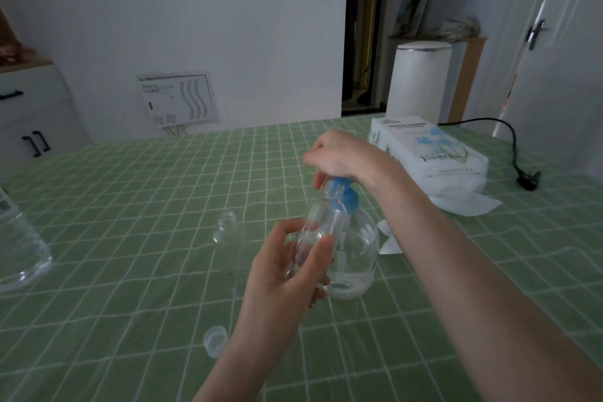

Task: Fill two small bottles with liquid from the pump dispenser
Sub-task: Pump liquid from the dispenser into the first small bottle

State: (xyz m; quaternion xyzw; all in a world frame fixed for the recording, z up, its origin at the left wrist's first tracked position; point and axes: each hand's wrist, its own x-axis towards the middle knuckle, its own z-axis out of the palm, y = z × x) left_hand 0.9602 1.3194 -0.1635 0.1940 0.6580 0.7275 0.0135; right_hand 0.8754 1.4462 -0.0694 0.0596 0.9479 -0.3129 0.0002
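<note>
the left hand [287,274] grips a small bottle [318,227], fingers and thumb curled round it, mouth tilted up to the pump dispenser [359,254]. the right hand [339,157] curls over its blue head. from the dispenser, a second bottle [227,228] stands at 9 o'clock, a cap [214,341] at 7, tissues [434,147] at 2.

Table [424,320] under a green checked cloth [130,199]. Centre: pump dispenser [354,258], standing; left of it, an uncapped small bottle [226,228], upright; nearer, a clear cap [214,341]. Left edge: large clear bottle [19,248]. Far right: tissue pack [430,153], loose tissues [463,206], black plug [528,179].
</note>
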